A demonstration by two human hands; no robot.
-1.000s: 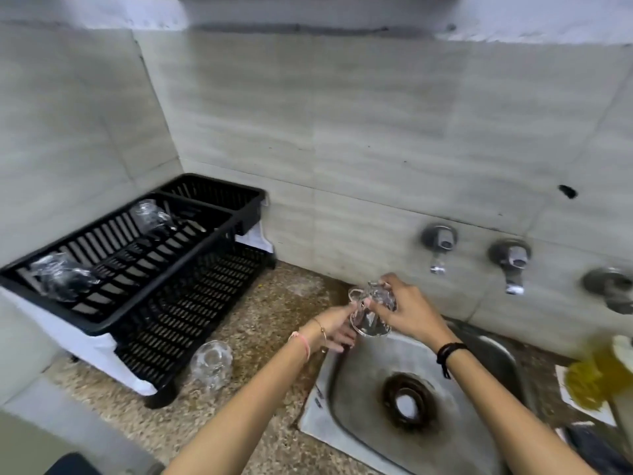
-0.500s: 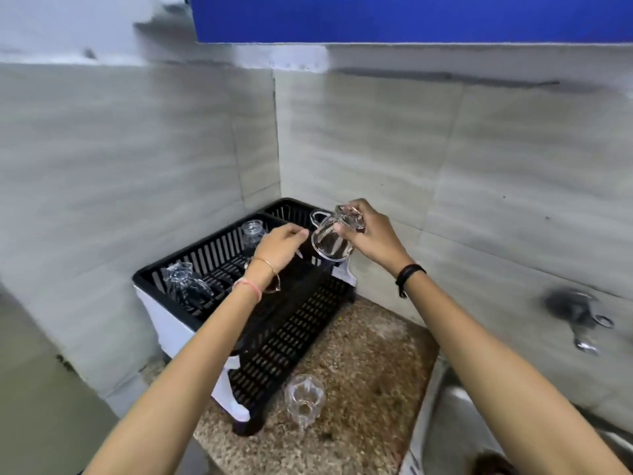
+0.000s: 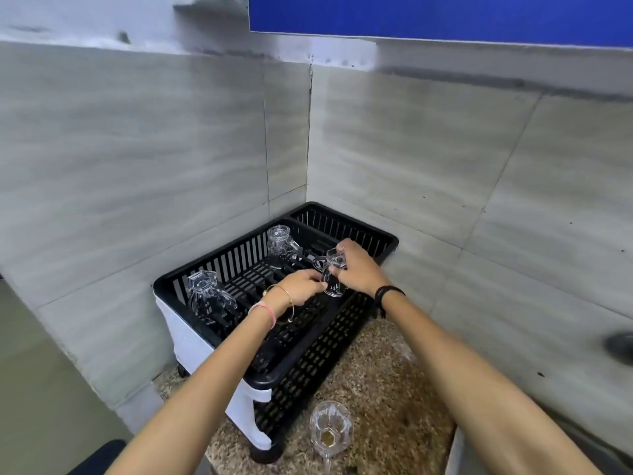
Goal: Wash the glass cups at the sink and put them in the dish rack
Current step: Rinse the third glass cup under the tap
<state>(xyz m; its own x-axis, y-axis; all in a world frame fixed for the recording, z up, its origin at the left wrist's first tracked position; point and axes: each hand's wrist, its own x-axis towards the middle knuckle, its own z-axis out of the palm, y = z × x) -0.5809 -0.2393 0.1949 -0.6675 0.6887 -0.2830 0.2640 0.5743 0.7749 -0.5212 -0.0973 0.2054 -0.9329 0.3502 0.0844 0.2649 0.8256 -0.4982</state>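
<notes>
Far left, the black slatted plastic dish rack (image 3: pixel 161 286) sits in the tiled corner on its white drain tray. Inside it, a clear faceted glass cup (image 3: pixel 207 296) stands upside down, base up, near the left end. A second clear inverted glass cup (image 3: pixel 281 243) stands deeper in, by the divider.

Now the action: the left hand (image 3: pixel 301 286), gold bangle and pink band at the wrist, curls its fingertips against the lower wall of the clear handled glass cup (image 3: pixel 332 279) held over the rack. The cup is base up, mouth down, its long axis close to vertical, its handle sticking out left. The right hand (image 3: pixel 358 269), black band on the wrist, grips it around the base from above.

Down on the speckled stone counter (image 3: pixel 394 389), just beside the rack, one more clear ribbed glass cup (image 3: pixel 330 430) stands upright, mouth up.
</notes>
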